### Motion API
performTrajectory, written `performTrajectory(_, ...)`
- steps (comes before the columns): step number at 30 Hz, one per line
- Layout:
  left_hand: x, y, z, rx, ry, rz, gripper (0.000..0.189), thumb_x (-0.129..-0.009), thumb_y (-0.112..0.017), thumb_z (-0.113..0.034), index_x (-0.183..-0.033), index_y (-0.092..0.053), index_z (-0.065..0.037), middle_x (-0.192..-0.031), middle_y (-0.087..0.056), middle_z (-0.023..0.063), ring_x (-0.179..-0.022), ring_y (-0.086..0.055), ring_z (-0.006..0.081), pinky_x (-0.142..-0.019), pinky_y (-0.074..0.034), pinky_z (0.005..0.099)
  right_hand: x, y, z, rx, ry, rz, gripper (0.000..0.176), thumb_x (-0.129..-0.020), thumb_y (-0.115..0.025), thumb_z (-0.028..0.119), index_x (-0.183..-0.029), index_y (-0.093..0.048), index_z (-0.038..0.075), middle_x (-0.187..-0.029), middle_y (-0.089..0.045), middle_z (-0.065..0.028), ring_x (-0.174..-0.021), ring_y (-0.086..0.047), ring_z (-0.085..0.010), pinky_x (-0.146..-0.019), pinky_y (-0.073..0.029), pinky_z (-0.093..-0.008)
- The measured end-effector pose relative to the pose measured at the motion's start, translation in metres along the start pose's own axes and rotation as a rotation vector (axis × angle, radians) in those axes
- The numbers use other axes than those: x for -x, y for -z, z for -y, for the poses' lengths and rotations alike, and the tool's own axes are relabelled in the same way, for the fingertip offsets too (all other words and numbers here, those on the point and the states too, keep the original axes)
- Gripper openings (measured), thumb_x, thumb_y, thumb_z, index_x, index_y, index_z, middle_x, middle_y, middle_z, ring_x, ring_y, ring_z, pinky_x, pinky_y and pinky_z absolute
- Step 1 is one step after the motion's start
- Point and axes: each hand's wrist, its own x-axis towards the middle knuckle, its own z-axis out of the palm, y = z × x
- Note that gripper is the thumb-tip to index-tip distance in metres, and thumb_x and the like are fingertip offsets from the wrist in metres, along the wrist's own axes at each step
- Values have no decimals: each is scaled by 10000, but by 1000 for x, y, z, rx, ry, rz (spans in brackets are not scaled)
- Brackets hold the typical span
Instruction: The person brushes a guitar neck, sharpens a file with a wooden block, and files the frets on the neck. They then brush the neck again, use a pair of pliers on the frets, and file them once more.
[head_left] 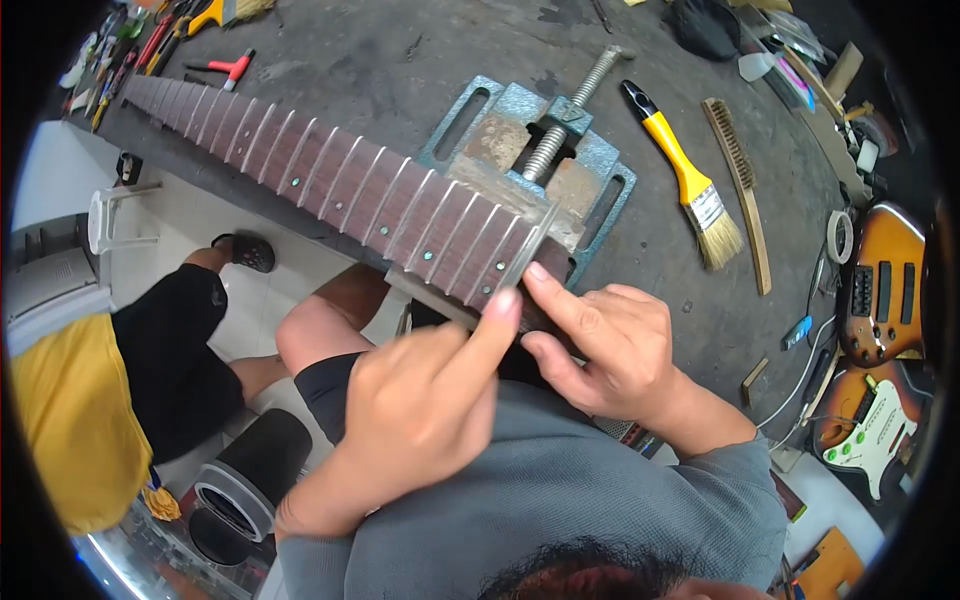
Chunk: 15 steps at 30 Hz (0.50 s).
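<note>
A dark guitar neck (340, 190) with metal frets and small round inlays lies slantwise, its near end over a blue-grey drill-press vise (600, 165). Across the fretboard near that end sits a slim grey metal strip (537, 238), perhaps a file. My left hand (425, 400) is slightly blurred, its fingers curled and the index fingertip on the strip's lower end; its thumb is hidden. Opposite, my right hand (610, 345) touches the strip's edge with its index fingertip. The thumb stands apart from that finger, beside the neck's end.
Right of the vise lie a yellow-handled paintbrush (685, 170) and a wooden wire brush (740, 190). A red-handled tool (236, 70) is beyond the neck. Two guitar bodies (885, 290) are at far right. Another person in a yellow shirt (75, 420) is at left, near a black bin (255, 465).
</note>
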Motion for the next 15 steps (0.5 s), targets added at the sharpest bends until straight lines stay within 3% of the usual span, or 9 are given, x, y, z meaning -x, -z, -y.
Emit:
performTrajectory(4,5,-7,3,4,13,-9,640,-836,-760,57,-1474,-710,55,-748,-542,59,-597,-583,232,-544,-492,385,0,2,0,9,5,0,697,-822,-936,132,-1471,-738,-28,-675,-665,-16,-531,-629,-157,-518,-438,-330)
performTrajectory(9,46,9,-6,-48,42,21,610,-805,-758,59,-1416,-754,55,-705,-453,21,-547,-489,178,-517,-461,340,3,-2,-2,-3,16,-5,710,-816,-937,121,-1481,-735,-21,-633,-578,11,-507,-548,-151,-511,-405,-330)
performTrajectory(12,46,13,-8,-25,40,55,614,-776,-737,171,-1385,-744,97,-704,-500,46,-533,-495,204,-502,-424,365,3,-4,-4,0,38,-4,713,-820,-933,115,-1491,-731,-17,-625,-553,18,-503,-527,-147,-509,-397,-329)
performTrajectory(15,51,11,-10,-15,42,25,615,-787,-736,152,-1399,-739,97,-712,-495,42,-537,-496,203,-506,-431,358,3,-2,-3,10,30,7,714,-824,-929,108,-1497,-728,-14,-625,-553,20,-504,-530,-145,-508,-395,-326)
